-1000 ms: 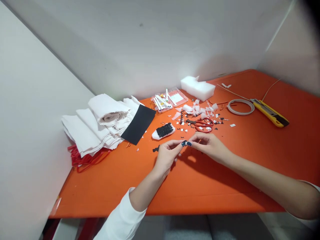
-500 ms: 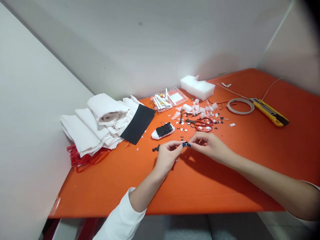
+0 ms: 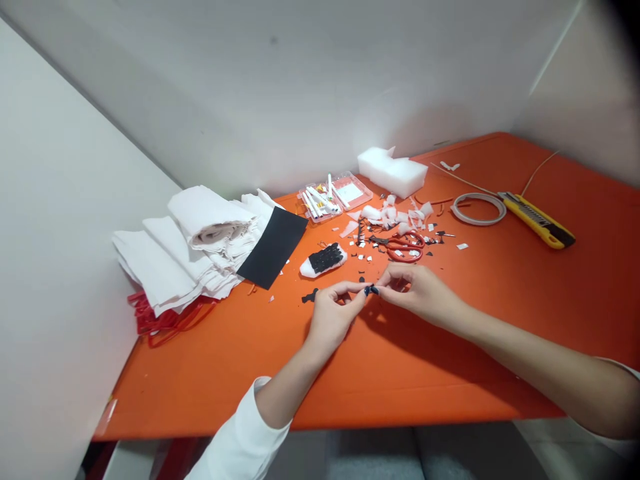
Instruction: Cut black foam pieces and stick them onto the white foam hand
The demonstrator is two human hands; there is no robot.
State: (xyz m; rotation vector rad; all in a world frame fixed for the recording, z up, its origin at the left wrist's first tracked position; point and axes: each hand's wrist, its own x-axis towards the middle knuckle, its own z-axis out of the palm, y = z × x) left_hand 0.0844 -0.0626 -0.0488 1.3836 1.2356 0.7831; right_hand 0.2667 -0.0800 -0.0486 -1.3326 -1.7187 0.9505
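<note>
My left hand and my right hand meet fingertip to fingertip above the orange table. Both are closed in a pinch. Whatever lies between the dark-painted nails is too small to make out. Just beyond my left hand rests a small white foam piece, its top covered by overlapping black flakes. A black cut-out scrap lies beside the left knuckles. Red-handled scissors sit behind my right hand, blades pointing left.
Folded white cloth or paper and a black sheet lie left, over red straps. Behind are a clear case with white pens, a foam block and foam scraps. Right are a tape roll and yellow cutter.
The view has shifted slightly, so the things on the table sit a little further left. My fingertips stay pressed together, with only a slight turn of the nails.
</note>
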